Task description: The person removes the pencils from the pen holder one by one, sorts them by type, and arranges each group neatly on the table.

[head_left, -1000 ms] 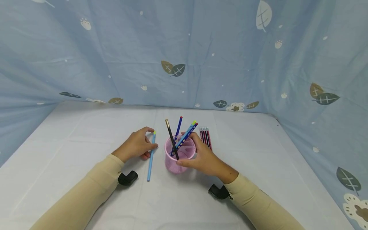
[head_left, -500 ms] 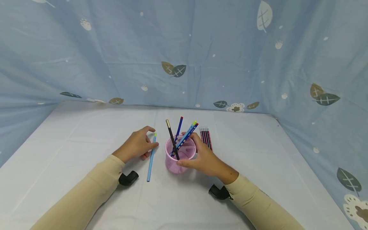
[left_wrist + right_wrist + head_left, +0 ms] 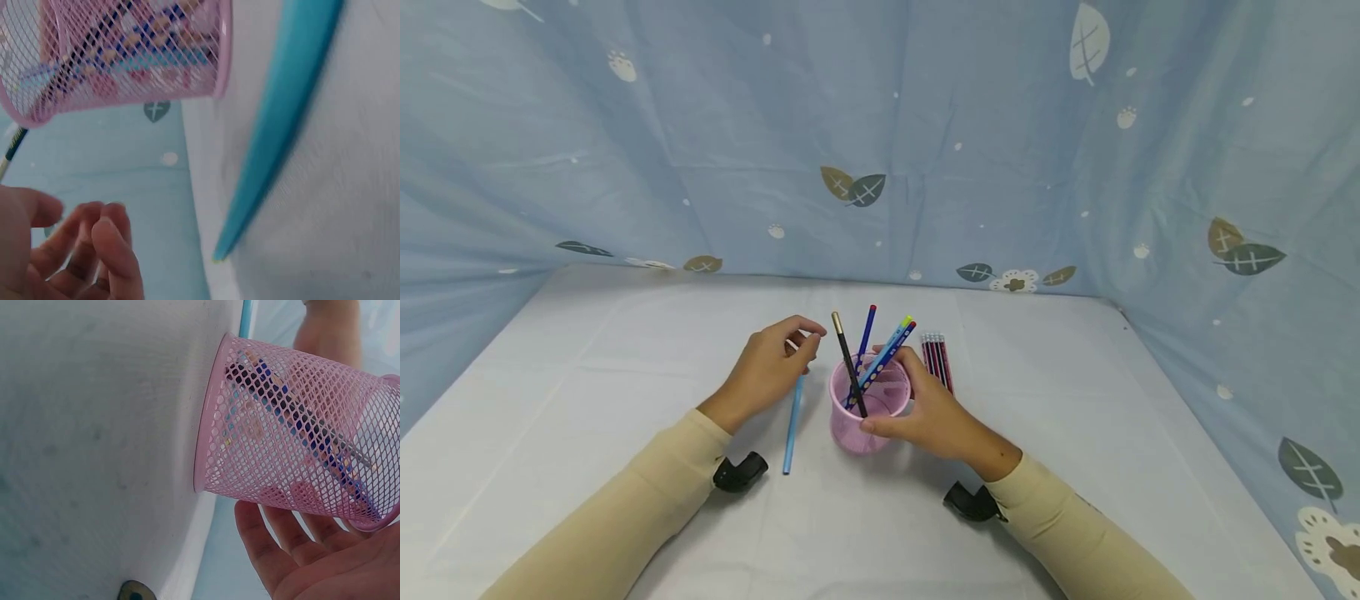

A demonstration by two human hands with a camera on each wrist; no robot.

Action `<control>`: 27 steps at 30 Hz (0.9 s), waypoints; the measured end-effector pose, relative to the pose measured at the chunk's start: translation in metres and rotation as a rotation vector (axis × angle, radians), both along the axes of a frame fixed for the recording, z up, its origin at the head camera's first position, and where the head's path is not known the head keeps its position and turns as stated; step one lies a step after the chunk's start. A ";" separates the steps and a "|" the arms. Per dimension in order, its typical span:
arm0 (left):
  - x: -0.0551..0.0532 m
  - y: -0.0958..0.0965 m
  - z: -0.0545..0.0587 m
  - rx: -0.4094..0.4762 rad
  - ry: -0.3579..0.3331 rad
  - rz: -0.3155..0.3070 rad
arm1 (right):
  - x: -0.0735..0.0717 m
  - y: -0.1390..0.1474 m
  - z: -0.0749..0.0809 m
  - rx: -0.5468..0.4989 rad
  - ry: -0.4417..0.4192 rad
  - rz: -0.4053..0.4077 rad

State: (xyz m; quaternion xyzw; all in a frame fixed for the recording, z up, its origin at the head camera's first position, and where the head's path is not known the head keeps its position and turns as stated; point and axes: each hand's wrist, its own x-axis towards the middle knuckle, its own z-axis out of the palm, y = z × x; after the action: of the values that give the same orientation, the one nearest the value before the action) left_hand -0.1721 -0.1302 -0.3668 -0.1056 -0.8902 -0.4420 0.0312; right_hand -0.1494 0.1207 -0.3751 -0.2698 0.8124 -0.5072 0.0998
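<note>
A pink mesh pen holder (image 3: 868,429) stands upright on the white table, with several pencils leaning in it: one black (image 3: 844,346), the others dark and light blue. My right hand (image 3: 928,408) grips its right side, thumb at the near rim; in the right wrist view its fingers (image 3: 294,537) lie along the mesh. A light blue pencil (image 3: 793,429) lies on the table to the left of the holder. My left hand (image 3: 767,367) hovers over that pencil's far end, fingers loosely bent and holding nothing. In the left wrist view the hand (image 3: 81,256) is apart from the pencil (image 3: 275,131).
Behind my right hand, a row of striped pencils (image 3: 937,362) lies on the table, partly hidden by it. A blue patterned cloth (image 3: 760,142) hangs along the table's back edge. A small round brownish thing (image 3: 136,592), kind unclear, shows low in the right wrist view.
My left hand has lifted off the light blue pencil and shifted slightly right, its fingers drawing together. That pencil stays on the table. My right hand and the pen holder have not moved.
</note>
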 end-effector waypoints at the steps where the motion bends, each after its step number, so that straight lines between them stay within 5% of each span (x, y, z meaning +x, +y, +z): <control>1: 0.001 0.001 0.001 0.022 0.010 -0.006 | 0.000 0.000 0.000 -0.003 0.000 0.001; 8: 0.008 0.008 0.007 0.095 0.083 -0.061 | -0.001 0.000 -0.002 -0.023 0.010 0.009; 27: 0.015 0.023 0.004 0.101 0.102 -0.125 | -0.001 -0.001 0.000 -0.028 -0.018 0.026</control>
State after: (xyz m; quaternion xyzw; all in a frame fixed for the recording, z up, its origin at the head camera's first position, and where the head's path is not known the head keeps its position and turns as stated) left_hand -0.1569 -0.1075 -0.3623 -0.1817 -0.8558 -0.4813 0.0542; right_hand -0.1500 0.1199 -0.3755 -0.2773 0.8006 -0.5196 0.1099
